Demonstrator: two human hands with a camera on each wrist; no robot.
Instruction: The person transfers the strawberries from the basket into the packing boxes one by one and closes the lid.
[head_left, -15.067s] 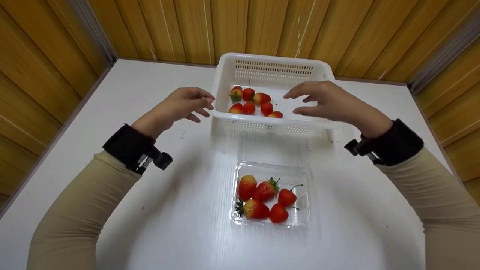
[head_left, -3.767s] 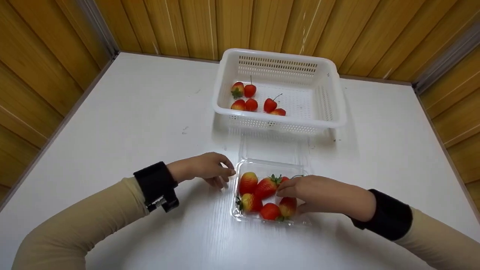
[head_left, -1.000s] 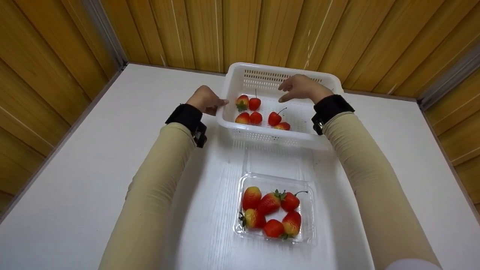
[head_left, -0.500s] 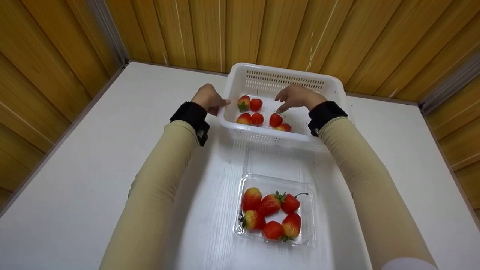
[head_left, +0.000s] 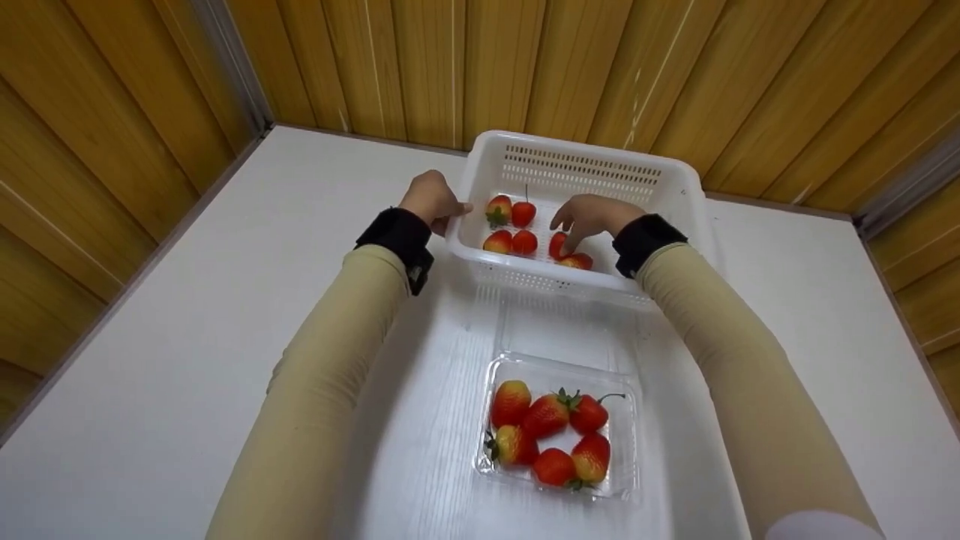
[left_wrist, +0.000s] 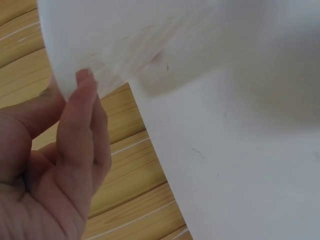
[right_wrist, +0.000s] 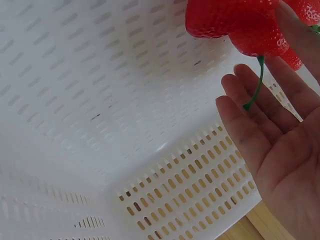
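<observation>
A white slotted basket [head_left: 679, 196] stands at the far side of the white desk [head_left: 187, 315], close to the wooden wall [head_left: 420, 67]. In it lie five strawberries, all in the left half: two at the back, one of them yellowish with a green leaf cap [head_left: 498, 209], two in front of these, and one orange-tinted berry [head_left: 576, 262] against the near wall. A sixth, a red strawberry [head_left: 558, 244] with a thin green stalk, is at the fingertips of the right hand [head_left: 590, 217], which reaches down into the basket. In the right wrist view this berry [right_wrist: 235, 22] is glossy, deep red and dotted with seeds, its stalk curving down across the fingers [right_wrist: 260, 115]; those fingers lie nearly straight beside it, and whether the thumb completes a grip on the berry cannot be told.

The left hand [head_left: 431, 199] rests against the outside of the basket's left wall, and its grip is loose: in the left wrist view the fingers [left_wrist: 82, 130] lie straight along the white rim [left_wrist: 75, 55].

Nearer the person sits a clear plastic punnet [head_left: 628, 450] with its lid folded back flat on the desk. It holds six strawberries, red to yellowish, packed closely together.
</observation>
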